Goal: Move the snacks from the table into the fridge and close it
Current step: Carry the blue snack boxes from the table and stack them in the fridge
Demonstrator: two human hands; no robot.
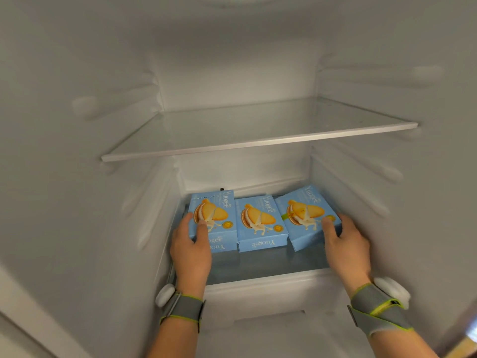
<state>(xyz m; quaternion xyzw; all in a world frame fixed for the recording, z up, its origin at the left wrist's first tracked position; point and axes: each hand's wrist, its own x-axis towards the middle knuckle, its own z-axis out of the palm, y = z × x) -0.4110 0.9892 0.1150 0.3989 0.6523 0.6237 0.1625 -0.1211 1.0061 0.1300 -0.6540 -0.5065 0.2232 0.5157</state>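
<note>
Snack boxes [260,223]: three (lower shelf [258,266]); left hand [189,251] grips leftmost [219,210], right hand [346,249] rightmost [307,210].

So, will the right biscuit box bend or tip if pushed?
The right biscuit box shows crisp cardboard edges, probably stiff. It lies on its broad face: tipping seems unlikely. The lower shelf looks smooth, so it likely slides.

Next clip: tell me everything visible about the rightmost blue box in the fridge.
The right box is a light blue cardboard carton printed with a cream-filled sandwich biscuit and the word Yuogee. It looks closed. It lies face up on the lower shelf, turned askew, its left edge against the middle box. The right hand has a grip on its near right corner, thumb on top.
</note>
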